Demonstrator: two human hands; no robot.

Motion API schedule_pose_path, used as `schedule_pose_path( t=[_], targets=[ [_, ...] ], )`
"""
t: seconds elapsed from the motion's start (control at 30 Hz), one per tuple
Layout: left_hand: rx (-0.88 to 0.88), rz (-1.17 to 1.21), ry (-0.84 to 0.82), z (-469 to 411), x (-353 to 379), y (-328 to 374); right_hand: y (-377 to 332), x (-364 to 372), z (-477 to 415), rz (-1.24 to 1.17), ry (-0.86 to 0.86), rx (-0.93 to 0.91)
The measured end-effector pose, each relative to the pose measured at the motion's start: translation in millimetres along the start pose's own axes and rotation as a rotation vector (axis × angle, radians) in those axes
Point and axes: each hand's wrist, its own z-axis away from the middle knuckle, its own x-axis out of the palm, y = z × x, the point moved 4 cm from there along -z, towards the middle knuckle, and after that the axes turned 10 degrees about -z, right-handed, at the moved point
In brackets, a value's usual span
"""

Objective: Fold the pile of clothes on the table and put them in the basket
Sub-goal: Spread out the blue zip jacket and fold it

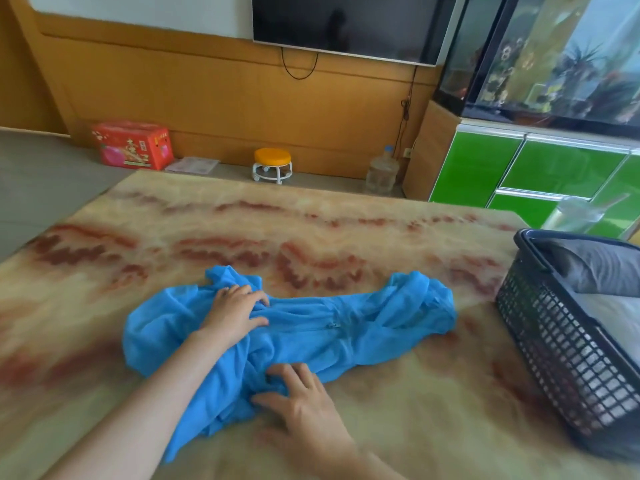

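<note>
- Left hand (pixel 235 315): fingers (pixel 250 294) flat, pressing blue garment (pixel 363 327) on desk (pixel 311 230).
- Right hand (pixel 304 403): fingers splayed, tips on its near edge.
- Basket (pixel 554 341) at right holds grey clothes (pixel 595 268).

- Basket (pixel 568 344): right side is cut off by the frame edge; the folded clothes inside are largely screened by its wall.
- Blue garment (pixel 363 327): part is covered by the left hand (pixel 235 313) and forearm; its cut cannot be made out.
- Right hand (pixel 304 400): fingertips are sunk in folds, so the grip cannot be determined.
- Red box (pixel 131 145): print is too small to be read.
- Television (pixel 346 26): top is cut off.
</note>
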Motion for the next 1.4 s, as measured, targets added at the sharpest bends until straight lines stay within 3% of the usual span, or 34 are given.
schedule_pose_path(
  t=[0.1, 0.27, 0.4, 0.47, 0.53, 0.63, 0.77, 0.83, 0.9, 0.97, 1.07, 1.3, 1.4],
  targets=[
    [-0.117, 0.081, 0.105, 0, -1, -8, 26, -5, -5, -0.077, 0.070, 0.085],
    [-0.358, 0.245, 0.226, -6, -19, -23, 91, -78, -13, 0.262, 0.111, 0.082],
    [-0.432, 0.299, 0.239, -15, -22, -24, 172, -169, -2, 0.462, 0.125, 0.571],
    [-0.394, 0.340, 0.207, -16, -18, -11, 187, -196, 0, 0.400, 0.208, 0.671],
    [-0.271, 0.275, 0.250, -13, -16, 8, 181, -195, -4, 0.222, 0.266, 0.635],
    [-0.094, 0.293, 0.303, 2, -15, 37, 158, -164, 1, 0.013, 0.173, 0.566],
    [0.108, 0.339, 0.109, 31, -10, 73, 120, -128, 22, -0.087, 0.004, 0.519],
    [0.119, 0.336, 0.044, 46, -6, 78, 106, -118, 36, -0.055, -0.026, 0.424],
    [0.089, 0.384, 0.136, 63, -7, 78, 100, -111, 51, -0.019, -0.031, 0.361],
    [0.079, 0.468, 0.174, 83, -6, 77, 97, -103, 66, -0.042, -0.034, 0.386],
    [0.167, 0.481, 0.101, 111, 2, 79, 90, -98, 81, -0.033, 0.017, 0.358],
    [0.218, 0.570, 0.324, 150, -18, 76, 38, -112, 104, -0.123, 0.027, 0.337],
    [0.207, 0.684, 0.264, 169, -34, 73, 13, -117, 114, -0.158, 0.053, 0.346]
  ],
)
